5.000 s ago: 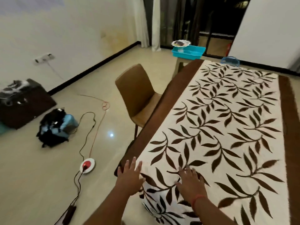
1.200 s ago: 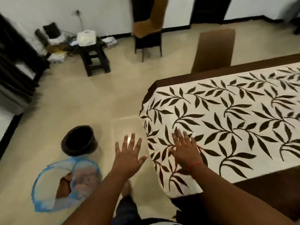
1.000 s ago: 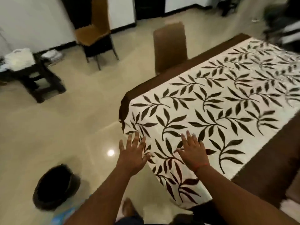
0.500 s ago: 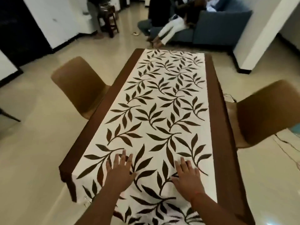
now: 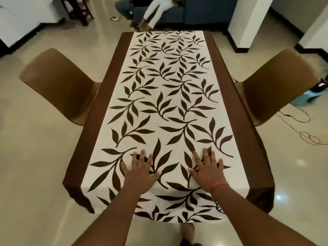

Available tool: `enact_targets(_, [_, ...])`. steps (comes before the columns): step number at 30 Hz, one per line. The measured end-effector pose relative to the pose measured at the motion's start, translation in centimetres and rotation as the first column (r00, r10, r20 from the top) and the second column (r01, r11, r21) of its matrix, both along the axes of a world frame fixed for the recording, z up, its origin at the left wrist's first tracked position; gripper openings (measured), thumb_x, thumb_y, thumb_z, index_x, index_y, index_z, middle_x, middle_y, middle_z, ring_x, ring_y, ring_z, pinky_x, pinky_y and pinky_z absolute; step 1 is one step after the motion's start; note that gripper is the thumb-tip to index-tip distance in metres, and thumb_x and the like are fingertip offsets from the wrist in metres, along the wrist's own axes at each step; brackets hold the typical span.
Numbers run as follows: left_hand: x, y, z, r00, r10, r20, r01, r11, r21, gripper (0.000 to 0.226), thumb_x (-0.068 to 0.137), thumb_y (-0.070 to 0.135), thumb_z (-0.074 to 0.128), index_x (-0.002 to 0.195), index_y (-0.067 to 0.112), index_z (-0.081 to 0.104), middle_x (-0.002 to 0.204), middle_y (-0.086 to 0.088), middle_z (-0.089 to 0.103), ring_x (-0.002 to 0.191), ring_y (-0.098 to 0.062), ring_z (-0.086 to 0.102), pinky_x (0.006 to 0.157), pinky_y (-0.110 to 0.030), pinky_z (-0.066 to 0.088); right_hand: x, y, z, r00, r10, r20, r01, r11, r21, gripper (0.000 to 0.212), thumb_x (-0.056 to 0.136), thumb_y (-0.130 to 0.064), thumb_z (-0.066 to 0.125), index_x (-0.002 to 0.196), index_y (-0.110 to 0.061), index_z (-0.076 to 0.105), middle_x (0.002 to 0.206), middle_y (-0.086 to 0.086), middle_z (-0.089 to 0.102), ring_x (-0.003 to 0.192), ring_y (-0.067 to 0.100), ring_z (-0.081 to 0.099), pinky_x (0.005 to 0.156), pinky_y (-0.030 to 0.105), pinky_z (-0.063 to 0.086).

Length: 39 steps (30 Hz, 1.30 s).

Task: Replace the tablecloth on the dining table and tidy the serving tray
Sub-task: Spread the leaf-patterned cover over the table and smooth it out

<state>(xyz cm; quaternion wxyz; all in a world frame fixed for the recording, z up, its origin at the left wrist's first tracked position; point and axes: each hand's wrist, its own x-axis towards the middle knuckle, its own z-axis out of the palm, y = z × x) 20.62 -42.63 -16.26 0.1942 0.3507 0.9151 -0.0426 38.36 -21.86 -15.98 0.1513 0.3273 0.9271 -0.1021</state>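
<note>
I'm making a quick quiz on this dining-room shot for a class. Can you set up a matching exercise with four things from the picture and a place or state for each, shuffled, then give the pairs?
Things:
1. left hand
2. right hand
3. tablecloth
4. sofa

Places or states:
A. blue, beyond the far end of the table
B. flat on the cloth, a red band at its wrist
C. white with dark leaves, hanging over the near table edge
D. flat on the cloth, bare wrist

Pairs: 1-D, 2-B, 3-C, 4-A
</note>
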Motion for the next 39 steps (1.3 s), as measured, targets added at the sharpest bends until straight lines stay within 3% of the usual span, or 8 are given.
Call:
enact_targets(6, [0.1,-0.9,-0.7,0.997,-0.037,-0.061,0.038,0.999,0.026,0.083,0.085,0.081,0.007,0.153,0.040,-0.015,0.162,0.003,-0.024,0.148,-0.029,-0.025,0.110,-0.073,-0.004,-0.1,0.0,-0.9,1.000,0.000,0.003,0.000,0.999,0.036,0.075,0.091,-0.072,0.010,0.155,-0.039,-0.011,0.165,0.005,-0.017,0.151,0.032,-0.017,0.119,0.061,-0.003])
enact_targets(29, [2.7,-3.6,-1.1,0.997,-0.072,-0.039,0.071,0.997,-0.018,0.082,0.083,0.077,-0.001,0.150,0.037,-0.024,0.160,0.000,-0.030,0.145,-0.030,-0.030,0.109,-0.074,-0.005,2.8,-3.0,-0.6,1.000,-0.016,0.010,0.016,1.000,0.003,0.070,0.096,-0.068,0.014,0.154,-0.041,-0.013,0.165,0.002,-0.018,0.150,0.031,-0.020,0.119,0.061,-0.004])
enact_targets(39, [4.3,-3.0,1.9,0.990,-0.029,0.137,0.038,0.997,-0.064,0.080,0.088,0.078,0.006,0.155,0.037,-0.008,0.163,0.001,-0.020,0.149,-0.033,-0.020,0.112,-0.070,0.001,2.8,-2.9,2.3,0.998,-0.013,0.057,0.016,0.998,-0.058,0.070,0.097,-0.065,0.024,0.156,-0.040,-0.004,0.167,0.005,-0.008,0.152,0.034,-0.005,0.119,0.062,0.008])
